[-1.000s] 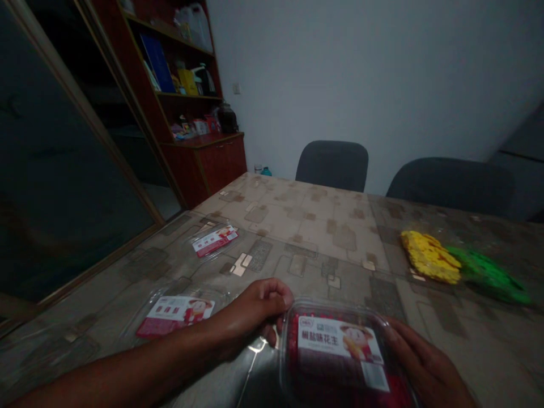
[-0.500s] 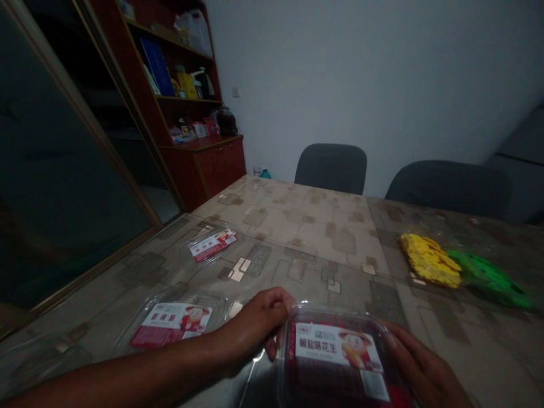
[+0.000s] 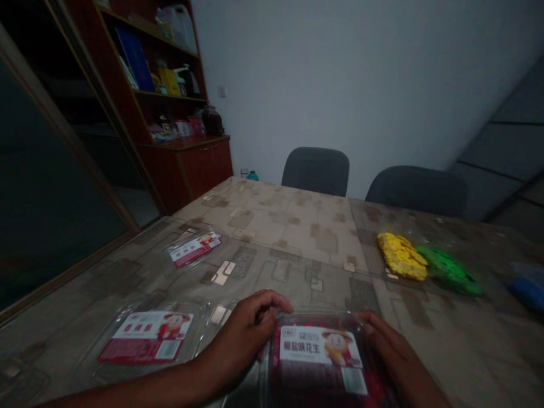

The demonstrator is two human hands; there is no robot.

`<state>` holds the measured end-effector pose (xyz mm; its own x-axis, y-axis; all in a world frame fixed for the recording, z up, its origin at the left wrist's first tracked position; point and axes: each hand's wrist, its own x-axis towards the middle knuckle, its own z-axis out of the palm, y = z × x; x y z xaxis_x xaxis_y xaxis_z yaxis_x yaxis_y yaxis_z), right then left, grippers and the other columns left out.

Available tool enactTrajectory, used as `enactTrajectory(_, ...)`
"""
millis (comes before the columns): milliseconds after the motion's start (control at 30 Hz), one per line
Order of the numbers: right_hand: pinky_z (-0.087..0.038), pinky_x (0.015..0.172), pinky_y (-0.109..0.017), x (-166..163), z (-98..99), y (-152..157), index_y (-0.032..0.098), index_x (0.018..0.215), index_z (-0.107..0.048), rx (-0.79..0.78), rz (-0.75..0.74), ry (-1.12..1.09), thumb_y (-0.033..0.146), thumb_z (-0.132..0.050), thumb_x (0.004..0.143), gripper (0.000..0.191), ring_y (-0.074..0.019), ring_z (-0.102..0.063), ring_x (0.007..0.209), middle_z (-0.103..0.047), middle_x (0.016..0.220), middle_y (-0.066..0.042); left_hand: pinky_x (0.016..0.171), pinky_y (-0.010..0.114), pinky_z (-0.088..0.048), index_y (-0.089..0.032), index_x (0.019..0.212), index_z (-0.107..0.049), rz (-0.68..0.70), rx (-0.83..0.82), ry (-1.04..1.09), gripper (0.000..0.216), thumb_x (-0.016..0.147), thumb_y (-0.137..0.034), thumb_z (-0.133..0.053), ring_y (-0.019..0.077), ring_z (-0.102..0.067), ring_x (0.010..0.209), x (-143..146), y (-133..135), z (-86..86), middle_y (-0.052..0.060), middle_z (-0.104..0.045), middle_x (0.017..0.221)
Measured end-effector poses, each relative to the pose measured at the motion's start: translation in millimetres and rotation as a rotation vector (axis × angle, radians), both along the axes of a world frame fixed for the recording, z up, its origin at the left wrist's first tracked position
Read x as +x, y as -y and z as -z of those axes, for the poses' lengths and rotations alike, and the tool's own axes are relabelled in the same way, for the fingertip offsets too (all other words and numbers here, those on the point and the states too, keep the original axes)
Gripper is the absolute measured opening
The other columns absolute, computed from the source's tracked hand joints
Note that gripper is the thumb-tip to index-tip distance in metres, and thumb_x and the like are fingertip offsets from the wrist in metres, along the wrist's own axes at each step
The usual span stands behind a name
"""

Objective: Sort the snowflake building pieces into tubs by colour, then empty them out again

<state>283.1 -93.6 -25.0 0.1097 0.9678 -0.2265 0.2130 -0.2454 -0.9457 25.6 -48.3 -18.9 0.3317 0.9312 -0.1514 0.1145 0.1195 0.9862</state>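
Note:
A clear plastic box [image 3: 318,388] with dark red contents lies at the table's near edge, its lid closed or nearly so; I cannot tell if it is fully pressed down. Its red and white label carries a cartoon figure. My left hand [image 3: 257,326] grips the far left corner, fingers curled over the rim. Along the right rim, my right hand [image 3: 385,340] has its fingertips at the far right corner and the palm against the side. Left of my forearm lies a clear lid [image 3: 147,337] with a similar label.
Another labelled clear lid [image 3: 195,248] lies farther back on the patterned table [image 3: 297,221]. Bags of yellow pieces [image 3: 402,256], green pieces [image 3: 453,271] and something blue [image 3: 529,293] rest on the right. Two grey chairs [image 3: 317,170] stand behind the table.
The view has swung a little to the right, so things sit farther left and the blue item shows. Both hands stay on the box, the right one nearer its far corner.

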Motion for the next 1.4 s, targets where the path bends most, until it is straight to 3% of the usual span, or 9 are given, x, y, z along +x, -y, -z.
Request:
enactTrajectory(200, -0.046, 0.056, -0.026, -4.9, 1.2, -3.8, 0.023, 0.080, -0.059, -0.052, 0.013, -0.120, 0.050, -0.049, 0.087, 0.029, -0.0188, -0.062, 0.062, -0.066, 0.066, 0.002, 0.076, 0.029, -0.042, -0.024, 0.104, -0.068, -0.008, 0.100, -0.083, 0.023, 0.081, -0.028, -0.066, 0.0239, -0.059, 0.092, -3.9, 7.1, 7.5, 0.003, -0.065, 0.096)
enactTrajectory(400, -0.050, 0.077, -0.032, 2.5, 0.6, -9.4, 0.020, 0.106, -0.067, 0.002, -0.053, -0.025, 0.048, -0.051, 0.083, 0.040, -0.0251, -0.068, 0.088, -0.073, 0.095, -0.004, 0.076, 0.032, -0.043, -0.021, 0.101, -0.072, 0.027, 0.165, -0.142, 0.024, 0.081, -0.031, -0.063, 0.0256, -0.061, 0.088, 0.5, 4.1, 3.4, 0.006, -0.061, 0.093)
enactTrajectory(533, -0.048, 0.068, -0.031, -2.5, -9.0, -15.6, 0.020, 0.077, -0.063, 0.043, -0.099, 0.099, 0.058, -0.045, 0.089, 0.043, -0.0222, -0.062, 0.074, -0.065, 0.073, -0.002, 0.077, 0.033, -0.044, -0.022, 0.101, -0.073, -0.026, 0.134, -0.132, 0.023, 0.081, -0.031, -0.065, 0.0256, -0.062, 0.089, 1.6, 4.7, 4.7, 0.005, -0.063, 0.094)
enactTrajectory(633, -0.046, 0.062, -0.029, -8.0, -13.8, -16.8, 0.020, 0.066, -0.056, 0.044, -0.072, 0.066, 0.062, -0.049, 0.087, 0.047, -0.0191, -0.058, 0.066, -0.059, 0.066, 0.000, 0.078, 0.033, -0.046, -0.021, 0.101, -0.072, -0.064, 0.039, -0.050, 0.025, 0.079, -0.033, -0.070, 0.0255, -0.063, 0.090, 1.9, 5.4, 9.9, 0.007, -0.066, 0.097)
enactTrajectory(800, -0.046, 0.061, -0.027, -7.4, -9.6, -16.3, 0.017, 0.074, -0.064, -0.029, -0.068, -0.160, 0.056, -0.056, 0.087, 0.041, -0.0179, -0.061, 0.064, -0.066, 0.069, -0.002, 0.067, 0.031, -0.049, -0.017, 0.110, -0.066, -0.100, -0.303, 0.232, 0.054, 0.069, -0.050, -0.080, 0.0235, -0.066, 0.073, 3.3, 9.3, 17.8, 0.007, -0.072, 0.083)
enactTrajectory(900, -0.045, 0.059, -0.027, -5.8, -1.0, -17.4, 0.016, 0.073, -0.065, -0.047, -0.048, -0.197, 0.058, -0.061, 0.083, 0.043, -0.0179, -0.061, 0.062, -0.067, 0.068, -0.002, 0.068, 0.032, -0.050, -0.018, 0.113, -0.064, -0.121, -0.397, 0.299, 0.059, 0.068, -0.051, -0.081, 0.0243, -0.067, 0.077, 4.1, 13.2, 15.0, 0.009, -0.072, 0.089)
enactTrajectory(1133, -0.042, 0.057, -0.027, -6.2, 1.3, -20.2, 0.019, 0.071, -0.058, -0.053, -0.065, -0.146, 0.065, -0.058, 0.081, 0.048, -0.0176, -0.056, 0.062, -0.058, 0.065, 0.000, 0.071, 0.029, -0.049, -0.020, 0.112, -0.061, -0.099, -0.389, 0.331, 0.052, 0.071, -0.045, -0.081, 0.0215, -0.066, 0.082, 4.5, 10.3, 8.7, 0.006, -0.068, 0.097)
enactTrajectory(1300, -0.045, 0.066, -0.029, -3.5, -7.8, -22.0, 0.020, 0.087, -0.061, 0.001, -0.152, -0.030, 0.068, -0.049, 0.085, 0.050, -0.0193, -0.056, 0.073, -0.060, 0.077, -0.001, 0.065, 0.026, -0.046, -0.015, 0.097, -0.064, -0.040, -0.433, 0.321, 0.040, 0.072, -0.040, -0.081, 0.0171, -0.062, 0.072, 2.6, 8.5, 7.5, 0.005, -0.068, 0.085)
enactTrajectory(1400, -0.044, 0.064, -0.027, -3.2, -5.7, -18.5, 0.021, 0.081, -0.057, 0.043, -0.153, 0.029, 0.069, -0.045, 0.087, 0.049, -0.0177, -0.053, 0.071, -0.055, 0.074, 0.001, 0.065, 0.024, -0.045, -0.014, 0.092, -0.064, -0.024, -0.445, 0.370, 0.035, 0.072, -0.038, -0.082, 0.0150, -0.061, 0.070, 2.5, 9.2, 4.3, 0.004, -0.068, 0.082)
